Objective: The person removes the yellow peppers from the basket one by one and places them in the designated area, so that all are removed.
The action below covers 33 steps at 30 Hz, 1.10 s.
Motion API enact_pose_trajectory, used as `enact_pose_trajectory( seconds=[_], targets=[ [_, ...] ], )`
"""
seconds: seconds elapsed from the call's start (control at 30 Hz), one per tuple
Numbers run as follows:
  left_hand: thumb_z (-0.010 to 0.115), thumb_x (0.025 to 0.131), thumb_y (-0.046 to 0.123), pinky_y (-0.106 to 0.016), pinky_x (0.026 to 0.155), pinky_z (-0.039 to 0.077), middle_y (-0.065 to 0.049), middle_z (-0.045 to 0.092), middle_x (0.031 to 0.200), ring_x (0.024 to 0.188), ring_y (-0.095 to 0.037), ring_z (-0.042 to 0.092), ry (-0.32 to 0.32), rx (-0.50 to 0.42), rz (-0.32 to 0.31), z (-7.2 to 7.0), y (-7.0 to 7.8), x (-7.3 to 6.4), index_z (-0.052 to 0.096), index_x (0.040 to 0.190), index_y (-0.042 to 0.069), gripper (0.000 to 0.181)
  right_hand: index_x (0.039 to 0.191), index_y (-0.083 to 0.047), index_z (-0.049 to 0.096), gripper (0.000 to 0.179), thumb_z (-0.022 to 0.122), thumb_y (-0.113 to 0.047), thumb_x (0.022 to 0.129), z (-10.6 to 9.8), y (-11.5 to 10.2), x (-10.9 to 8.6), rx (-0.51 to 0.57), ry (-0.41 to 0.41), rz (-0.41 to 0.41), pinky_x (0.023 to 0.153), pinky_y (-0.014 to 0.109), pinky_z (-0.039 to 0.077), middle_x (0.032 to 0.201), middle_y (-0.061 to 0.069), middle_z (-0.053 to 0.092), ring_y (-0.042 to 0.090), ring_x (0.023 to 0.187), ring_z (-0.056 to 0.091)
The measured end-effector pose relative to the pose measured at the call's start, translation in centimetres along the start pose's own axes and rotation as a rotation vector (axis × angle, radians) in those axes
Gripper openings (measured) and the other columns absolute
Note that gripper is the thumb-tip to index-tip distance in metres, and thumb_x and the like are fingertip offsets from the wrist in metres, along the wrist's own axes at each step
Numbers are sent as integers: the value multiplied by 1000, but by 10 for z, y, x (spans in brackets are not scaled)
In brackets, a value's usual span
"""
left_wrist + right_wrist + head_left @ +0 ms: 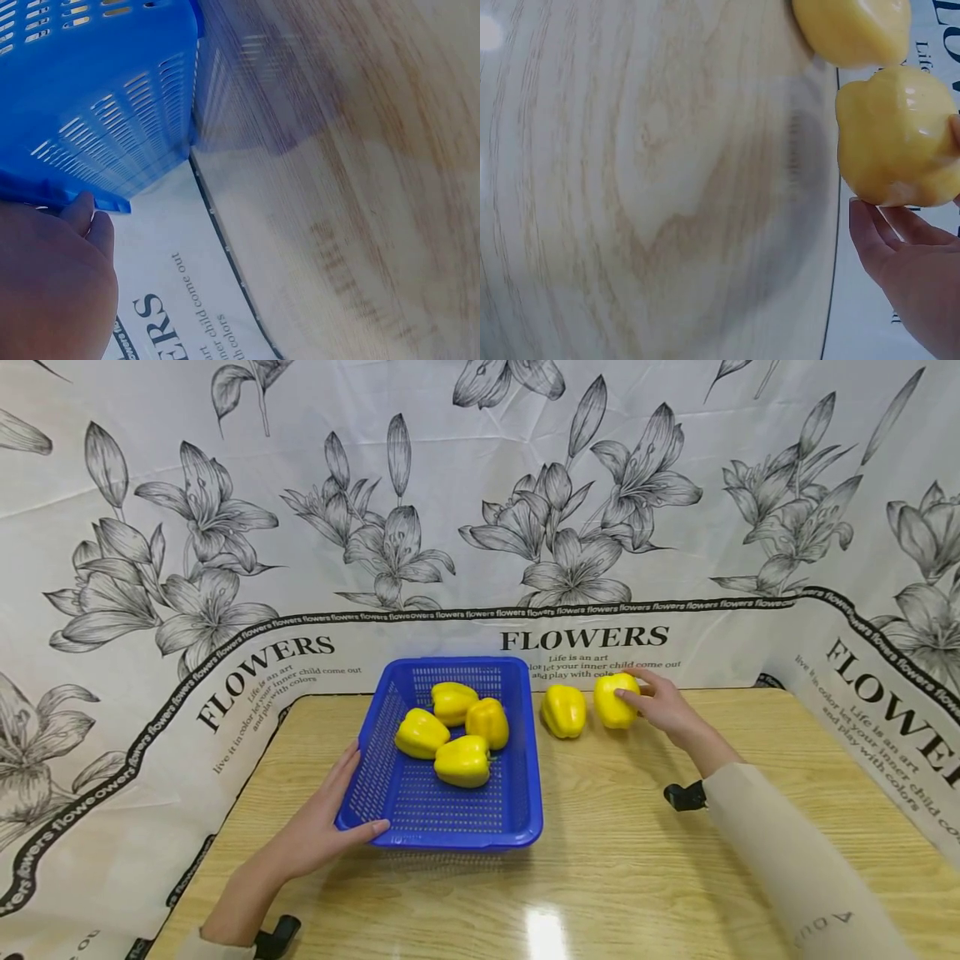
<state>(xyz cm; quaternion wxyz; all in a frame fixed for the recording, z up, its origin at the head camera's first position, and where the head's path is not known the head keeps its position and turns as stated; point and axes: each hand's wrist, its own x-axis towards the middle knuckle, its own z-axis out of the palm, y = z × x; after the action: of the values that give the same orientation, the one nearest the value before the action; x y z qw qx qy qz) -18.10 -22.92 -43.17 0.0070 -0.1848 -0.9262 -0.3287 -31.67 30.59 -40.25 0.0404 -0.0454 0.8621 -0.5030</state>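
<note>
A blue plastic basket (534,760) with slotted walls has several yellow bell peppers (461,762) in it. My left hand (318,827) grips its near left corner, thumb over the rim and fingers along the outer side. To the right of the basket, my right hand (660,706) holds a yellow bell pepper (615,702) between thumb and fingers. In the right wrist view, the fingertips (864,217) press against this pepper's side. Another yellow bell pepper (563,711) lies on the table between the basket and the held one.
The wooden table (622,877) ends at the back against a white flower-printed cloth (450,643), which also runs up both sides. Black mounts (684,796) stick out at both wrists. A light reflection shines near the table's front.
</note>
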Motion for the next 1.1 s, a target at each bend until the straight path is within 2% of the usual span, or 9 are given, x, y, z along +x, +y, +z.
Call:
enact_pose_trajectory(
  seconds=[0.17, 0.47, 0.83, 1.1],
  targets=[
    [74, 89, 53, -69, 117, 22, 1, -1, 173, 155, -41, 12, -1, 1, -2, -1, 0, 1, 7, 166, 15, 109, 162, -2, 20, 67, 52, -26, 109, 6, 13, 7, 2, 16, -9, 110, 60, 42, 156, 40, 28, 52, 139, 38],
    [75, 89, 52, -69, 117, 22, 3, -2, 172, 156, -40, 11, 0, -2, 9, 0, -1, 2, 7, 166, 16, 108, 163, -1, 15, 69, 47, -31, 110, 12, 26, 13, -48, 14, 37, 118, 64, 27, 160, 40, 19, 56, 146, 25],
    [74, 90, 53, -69, 117, 22, 3, -3, 172, 156, -40, 11, -1, -3, -7, 2, -1, 1, 6, 166, 18, 108, 163, 0, 10, 68, 42, -30, 111, 14, 21, 13, -74, 13, 80, 119, 64, 24, 162, 38, 13, 56, 148, 19],
    [74, 90, 52, -69, 117, 22, 2, -2, 172, 155, -41, 12, -2, -9, -3, 0, 0, 1, 7, 166, 17, 108, 163, 0, 3, 69, 40, -28, 111, 15, 16, 14, -51, -8, 96, 121, 65, 16, 164, 35, 5, 54, 151, 11]
  ],
)
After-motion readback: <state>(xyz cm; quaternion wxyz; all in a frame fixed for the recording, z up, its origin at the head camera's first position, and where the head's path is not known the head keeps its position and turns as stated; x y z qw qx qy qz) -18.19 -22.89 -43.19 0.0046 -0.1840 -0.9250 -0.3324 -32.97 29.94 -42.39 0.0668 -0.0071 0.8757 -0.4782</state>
